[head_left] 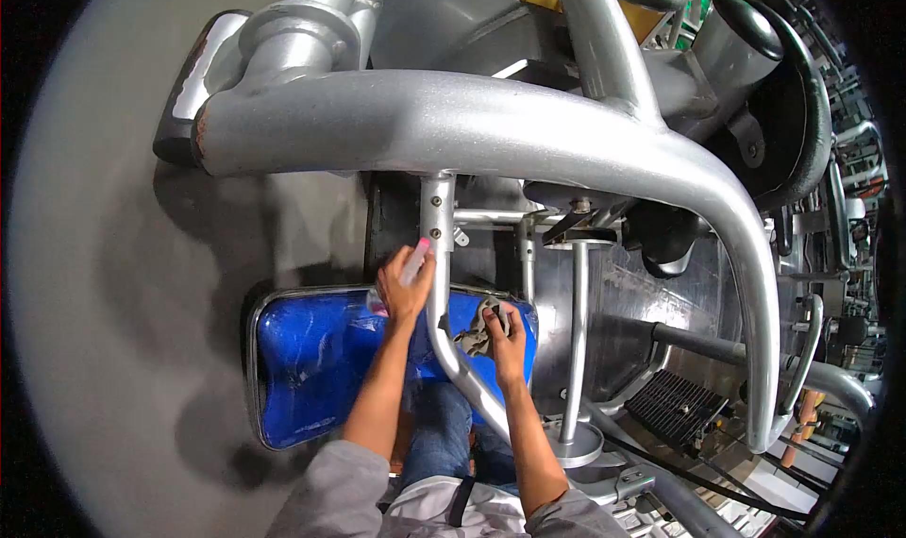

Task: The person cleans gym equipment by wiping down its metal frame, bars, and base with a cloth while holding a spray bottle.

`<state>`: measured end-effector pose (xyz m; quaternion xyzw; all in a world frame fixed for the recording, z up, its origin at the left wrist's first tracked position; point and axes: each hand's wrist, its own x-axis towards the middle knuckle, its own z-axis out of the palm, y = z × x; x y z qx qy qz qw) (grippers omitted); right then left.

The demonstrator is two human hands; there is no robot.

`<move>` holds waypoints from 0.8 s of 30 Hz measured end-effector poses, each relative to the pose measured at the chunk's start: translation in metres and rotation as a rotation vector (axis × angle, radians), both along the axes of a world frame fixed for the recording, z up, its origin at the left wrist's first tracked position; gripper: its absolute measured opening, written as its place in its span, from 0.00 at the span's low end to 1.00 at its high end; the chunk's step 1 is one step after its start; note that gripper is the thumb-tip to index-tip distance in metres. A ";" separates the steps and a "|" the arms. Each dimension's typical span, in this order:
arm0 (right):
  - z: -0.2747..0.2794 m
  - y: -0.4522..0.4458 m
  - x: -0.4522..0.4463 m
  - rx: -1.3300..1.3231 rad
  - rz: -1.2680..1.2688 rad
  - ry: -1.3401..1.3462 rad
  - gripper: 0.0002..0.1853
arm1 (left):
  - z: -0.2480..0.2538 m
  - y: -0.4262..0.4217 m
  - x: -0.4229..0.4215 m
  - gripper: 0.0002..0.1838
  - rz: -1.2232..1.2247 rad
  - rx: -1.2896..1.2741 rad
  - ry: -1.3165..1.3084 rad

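My left hand (pixel 404 285) is closed around a small translucent bottle (pixel 412 267) with a pink tip, just left of an upright silver tube (pixel 437 278). Part of the bottle is hidden by my fingers. To the right of that tube, my right hand (pixel 508 338) grips a crumpled, patterned grey-green cloth (pixel 475 337). The cloth is beside the tube's lower bend; whether it touches the metal I cannot tell. Beneath both hands lies a scuffed blue pad (pixel 311 359) with a dark rim.
A thick curved silver frame bar (pixel 453 123) arches above and to the right of my hands. A thinner post (pixel 577 340) stands on a round base at the right. Farther right are a black ribbed footplate (pixel 678 404) and a black pad (pixel 802 94). Grey floor (pixel 104 283) spreads left.
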<state>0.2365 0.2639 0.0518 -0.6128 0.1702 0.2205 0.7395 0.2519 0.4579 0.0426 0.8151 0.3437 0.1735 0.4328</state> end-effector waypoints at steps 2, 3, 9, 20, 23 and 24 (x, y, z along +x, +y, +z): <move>0.010 0.003 0.010 0.014 0.007 0.014 0.14 | -0.032 -0.016 -0.009 0.16 0.069 0.088 -0.081; 0.012 0.006 0.016 0.012 0.014 0.016 0.15 | -0.046 -0.023 -0.014 0.16 0.111 0.146 -0.133; -0.029 0.042 0.098 -0.286 0.223 -0.448 0.15 | -0.042 -0.057 -0.028 0.21 0.202 0.291 -0.045; -0.030 0.122 0.162 -0.900 0.393 -0.740 0.18 | -0.048 -0.059 -0.029 0.36 0.268 0.262 0.027; -0.015 0.098 0.143 -0.876 0.504 -0.723 0.18 | -0.047 -0.060 -0.029 0.35 0.257 0.252 0.060; -0.011 0.088 0.137 -0.765 0.601 -0.747 0.17 | -0.041 -0.060 -0.027 0.36 0.259 0.260 0.082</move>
